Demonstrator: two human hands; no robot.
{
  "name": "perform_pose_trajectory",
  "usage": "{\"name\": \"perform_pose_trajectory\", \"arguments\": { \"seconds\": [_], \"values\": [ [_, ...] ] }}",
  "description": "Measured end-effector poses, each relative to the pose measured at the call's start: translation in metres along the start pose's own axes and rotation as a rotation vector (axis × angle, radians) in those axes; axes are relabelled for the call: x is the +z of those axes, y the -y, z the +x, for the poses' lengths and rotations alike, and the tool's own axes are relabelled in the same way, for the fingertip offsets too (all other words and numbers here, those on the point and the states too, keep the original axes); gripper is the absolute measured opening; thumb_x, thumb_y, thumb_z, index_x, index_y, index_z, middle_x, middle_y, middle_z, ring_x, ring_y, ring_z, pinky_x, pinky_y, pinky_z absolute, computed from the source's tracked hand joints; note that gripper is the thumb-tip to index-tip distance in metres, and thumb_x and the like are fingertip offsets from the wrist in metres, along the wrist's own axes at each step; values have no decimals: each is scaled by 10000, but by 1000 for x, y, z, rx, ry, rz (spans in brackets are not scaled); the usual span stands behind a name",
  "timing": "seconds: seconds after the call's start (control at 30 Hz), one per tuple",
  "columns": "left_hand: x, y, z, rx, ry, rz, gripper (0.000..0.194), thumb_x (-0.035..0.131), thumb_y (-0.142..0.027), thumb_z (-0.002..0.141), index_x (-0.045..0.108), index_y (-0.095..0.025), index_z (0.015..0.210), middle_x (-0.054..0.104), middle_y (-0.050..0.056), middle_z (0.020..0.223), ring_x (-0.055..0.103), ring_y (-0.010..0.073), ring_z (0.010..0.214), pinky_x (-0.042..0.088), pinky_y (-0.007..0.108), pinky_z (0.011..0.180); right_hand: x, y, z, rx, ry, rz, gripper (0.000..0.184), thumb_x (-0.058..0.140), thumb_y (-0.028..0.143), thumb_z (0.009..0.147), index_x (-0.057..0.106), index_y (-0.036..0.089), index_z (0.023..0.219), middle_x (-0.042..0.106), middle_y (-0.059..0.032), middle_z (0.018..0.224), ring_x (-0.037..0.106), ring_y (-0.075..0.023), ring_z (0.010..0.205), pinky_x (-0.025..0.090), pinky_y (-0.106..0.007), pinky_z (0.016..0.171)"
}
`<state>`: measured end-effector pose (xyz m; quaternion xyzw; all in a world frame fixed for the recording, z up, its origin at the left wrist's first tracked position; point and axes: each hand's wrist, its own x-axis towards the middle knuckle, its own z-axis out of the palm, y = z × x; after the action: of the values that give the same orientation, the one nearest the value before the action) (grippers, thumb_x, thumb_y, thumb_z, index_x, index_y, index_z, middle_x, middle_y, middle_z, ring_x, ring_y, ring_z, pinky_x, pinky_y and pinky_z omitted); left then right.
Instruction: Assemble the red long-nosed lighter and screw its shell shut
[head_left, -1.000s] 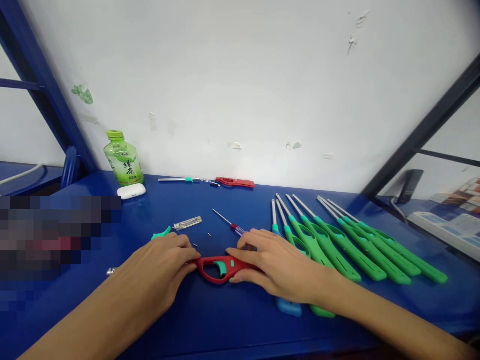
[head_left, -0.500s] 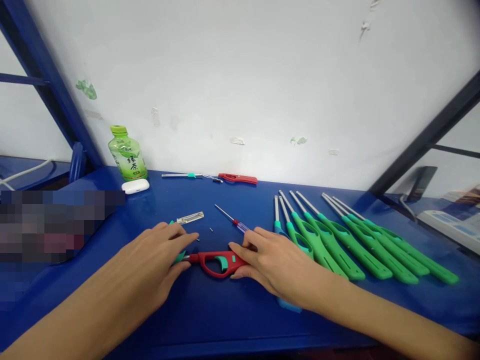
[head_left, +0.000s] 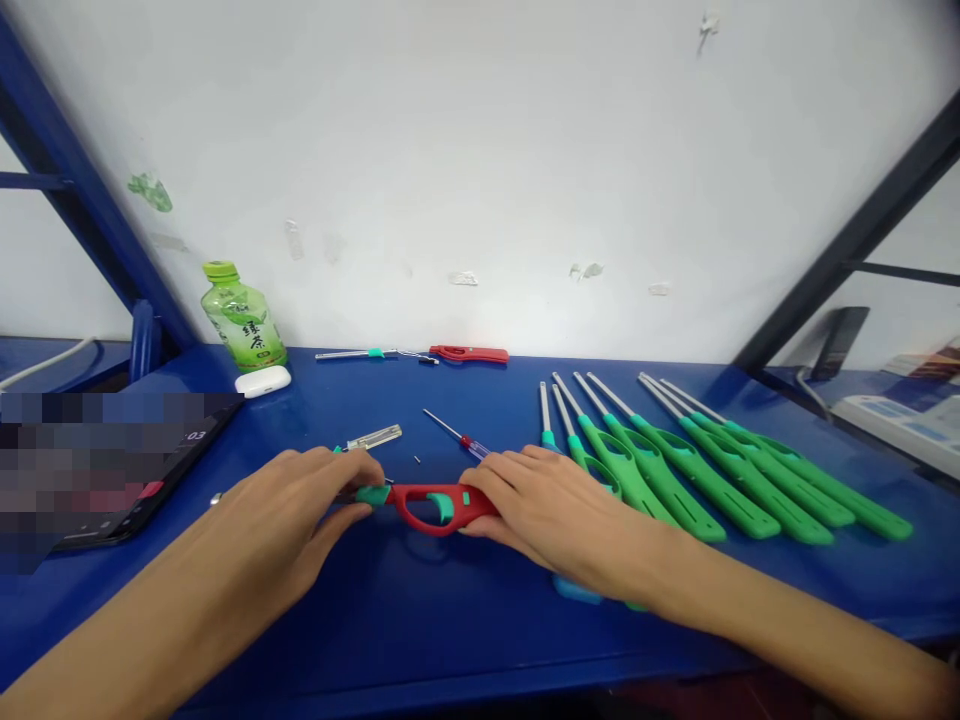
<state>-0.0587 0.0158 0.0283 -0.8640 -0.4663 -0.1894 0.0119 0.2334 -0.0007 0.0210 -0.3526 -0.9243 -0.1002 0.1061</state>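
Note:
A red long-nozzle lighter (head_left: 450,512) with a green trigger lies crosswise between my hands, just above the blue table. My left hand (head_left: 307,510) pinches its green collar (head_left: 373,495), which now meets the red front end; most of the metal nozzle is hidden behind that hand. My right hand (head_left: 547,510) is wrapped round the red handle, covering its rear part. Beyond the hands lie a screwdriver (head_left: 465,442) with a red and purple handle, a clear plastic piece (head_left: 375,437) and a tiny metal pin (head_left: 418,460).
Several green lighters (head_left: 697,490) fan out on the right. By the wall lie a red lighter shell (head_left: 471,354) and a metal tube (head_left: 346,355). A green tea bottle (head_left: 246,325), white earbud case (head_left: 262,382) and dark tablet-like screen (head_left: 165,470) are at left.
My left hand has pushed the green collar against the red body, closing the gap where metal showed. Both hands raised the lighter slightly. The camera view shifted a little.

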Motion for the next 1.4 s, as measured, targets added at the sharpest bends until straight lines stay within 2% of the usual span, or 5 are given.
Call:
{"name": "perform_pose_trajectory", "arguments": {
  "seconds": [0.3, 0.7, 0.97, 1.17, 1.4],
  "values": [
    [6, -14, 8, 296, -251, 99, 365, 392, -222, 1063, 741, -260, 1165, 796, 31, 1106, 749, 219, 857, 596, 354, 768, -21, -4, -2, 73, -1, 139, 319, 426, 328, 1147, 591, 130, 1334, 686, -70, 1037, 624, -222, 730, 368, -345, 557],
    [13, -18, 6, 426, -466, 215, 528, 409, 68, 880, 594, -200, 1295, 744, 66, 1126, 709, 205, 919, 559, 347, 848, -20, -13, -5, 98, -20, 577, 410, 296, 372, 1159, 652, 175, 1116, 711, -87, 1025, 628, -219, 846, 434, -329, 749],
    [14, -20, 8, 378, -357, 155, 323, 460, -45, 984, 627, -233, 1186, 779, 17, 1078, 738, 185, 873, 564, 320, 782, -24, -12, 2, 176, 22, 725, 531, 260, 386, 1178, 612, 195, 828, 614, 15, 743, 551, -130, 660, 408, -278, 701],
    [-3, -1, 7, 249, -280, 58, 288, 445, -230, 1046, 689, -274, 1192, 792, -5, 1016, 763, 198, 826, 564, 317, 718, -27, -14, 2, 283, -113, 783, 301, 587, 457, 1086, 739, 246, 1238, 751, 27, 892, 621, -123, 686, 426, -246, 633],
    [-2, 4, 2, 94, -102, -132, 360, 492, -454, 1054, 687, -342, 1335, 790, 14, 1195, 767, 241, 1039, 600, 318, 833, -17, -18, -3, 234, -216, 697, 242, 594, 326, 1078, 767, 240, 1224, 827, 7, 947, 732, -152, 751, 499, -250, 696]
  ]
}}
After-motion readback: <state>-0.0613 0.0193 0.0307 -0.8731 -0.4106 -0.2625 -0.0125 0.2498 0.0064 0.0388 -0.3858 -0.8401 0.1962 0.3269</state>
